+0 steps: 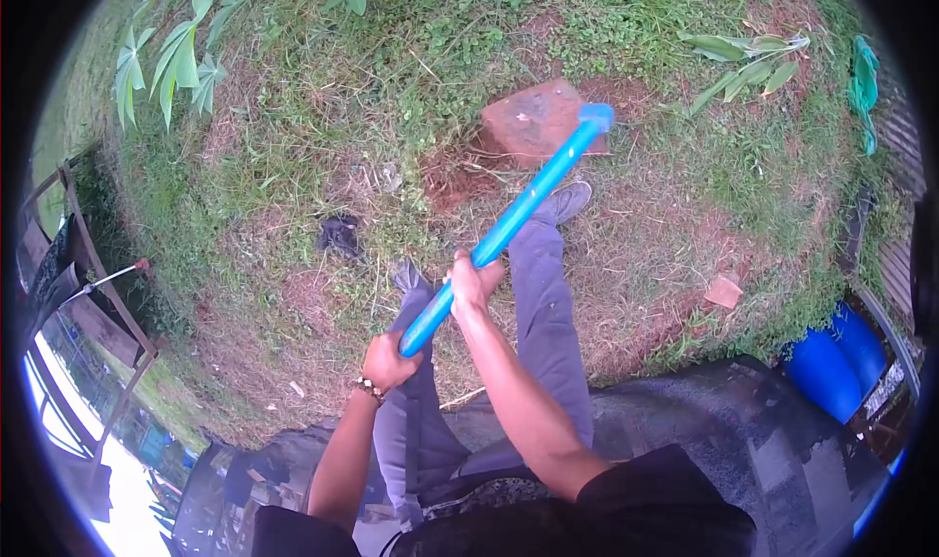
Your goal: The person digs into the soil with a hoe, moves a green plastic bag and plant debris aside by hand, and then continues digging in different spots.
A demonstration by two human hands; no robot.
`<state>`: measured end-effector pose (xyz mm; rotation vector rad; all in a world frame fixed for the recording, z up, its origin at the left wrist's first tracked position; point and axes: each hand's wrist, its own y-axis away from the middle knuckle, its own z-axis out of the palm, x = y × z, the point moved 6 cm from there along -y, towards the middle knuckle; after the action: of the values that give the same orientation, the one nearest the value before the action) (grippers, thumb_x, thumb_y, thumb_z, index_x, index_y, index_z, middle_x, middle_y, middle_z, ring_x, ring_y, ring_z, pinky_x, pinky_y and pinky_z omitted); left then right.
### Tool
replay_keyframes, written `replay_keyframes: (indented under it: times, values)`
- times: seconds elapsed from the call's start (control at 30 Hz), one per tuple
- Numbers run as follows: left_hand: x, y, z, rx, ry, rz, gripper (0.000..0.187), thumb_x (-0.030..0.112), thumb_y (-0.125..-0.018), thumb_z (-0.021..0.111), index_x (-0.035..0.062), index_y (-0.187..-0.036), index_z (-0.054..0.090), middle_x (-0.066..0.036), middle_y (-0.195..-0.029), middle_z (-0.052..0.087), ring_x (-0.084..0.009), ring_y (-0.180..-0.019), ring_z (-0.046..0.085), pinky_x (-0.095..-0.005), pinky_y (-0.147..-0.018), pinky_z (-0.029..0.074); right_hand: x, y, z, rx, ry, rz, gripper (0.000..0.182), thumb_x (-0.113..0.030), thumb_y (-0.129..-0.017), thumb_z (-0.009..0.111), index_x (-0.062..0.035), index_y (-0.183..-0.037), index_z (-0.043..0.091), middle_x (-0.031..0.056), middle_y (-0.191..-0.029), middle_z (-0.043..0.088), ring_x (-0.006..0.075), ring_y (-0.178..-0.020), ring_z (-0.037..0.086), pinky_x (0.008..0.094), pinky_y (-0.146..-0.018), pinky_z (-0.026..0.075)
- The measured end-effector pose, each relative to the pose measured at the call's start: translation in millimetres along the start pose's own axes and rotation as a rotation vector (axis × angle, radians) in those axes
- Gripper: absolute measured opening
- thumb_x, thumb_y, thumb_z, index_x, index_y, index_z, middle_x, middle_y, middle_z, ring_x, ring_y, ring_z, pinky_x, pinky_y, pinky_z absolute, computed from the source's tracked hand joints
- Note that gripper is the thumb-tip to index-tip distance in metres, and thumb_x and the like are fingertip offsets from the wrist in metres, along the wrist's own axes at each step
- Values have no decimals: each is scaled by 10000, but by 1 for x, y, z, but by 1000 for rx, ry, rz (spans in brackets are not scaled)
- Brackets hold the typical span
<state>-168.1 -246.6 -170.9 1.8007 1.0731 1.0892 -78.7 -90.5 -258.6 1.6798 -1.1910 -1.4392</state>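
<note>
A long blue handle [528, 201] runs diagonally across the middle, up to a broad, soil-coloured metal blade [533, 122] lying at the grass. My left hand [391, 361], with a beaded bracelet at its wrist, is closed round the handle's lower end. Farther up, my right hand [474, 280] grips the same handle near its middle. Bare reddish soil [455, 178] shows just left of the blade. One shoe [565, 203] is right below the blade, beside the handle.
Black crumpled material [339, 235] lies on the grass left of my legs. Cut leaves [751, 63] are at the upper right, a brick-coloured piece [724, 290] at the right. Blue barrels [824, 373] stand at the lower right, a metal frame [103, 264] at the left.
</note>
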Motion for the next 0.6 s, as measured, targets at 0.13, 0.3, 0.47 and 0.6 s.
replay_keyframes:
  times: [0.13,0.3,0.47,0.6]
  values:
    - [77,-79,19,-10,92,320,199,213,-702,653,72,-842,648,-199,-748,650,-401,-723,634,-464,-694,523,-110,-38,-25,101,-152,-344,179,78,-792,551,-36,-704,445,30,-544,473,123,-388,471,288,-339,360]
    - [17,-79,-1,115,-59,89,256,230,-685,650,39,-856,646,-227,-775,657,-411,-759,646,-478,-730,525,-34,-60,26,81,-20,-177,181,31,-775,554,-34,-641,451,47,-535,503,156,-395,498,331,-352,361]
    - [-127,66,-5,71,61,-275,250,178,-664,655,-23,-812,634,-228,-660,625,-374,-660,656,-430,-640,518,178,53,57,-242,274,132,211,-54,-754,675,-47,-704,471,39,-547,519,165,-423,541,350,-388,416]
    - [-127,46,-22,26,150,-44,196,151,-652,638,7,-784,628,-198,-644,615,-344,-637,652,-417,-634,511,124,73,35,-140,83,-199,191,27,-767,630,-59,-743,461,8,-554,492,116,-426,516,287,-367,388]
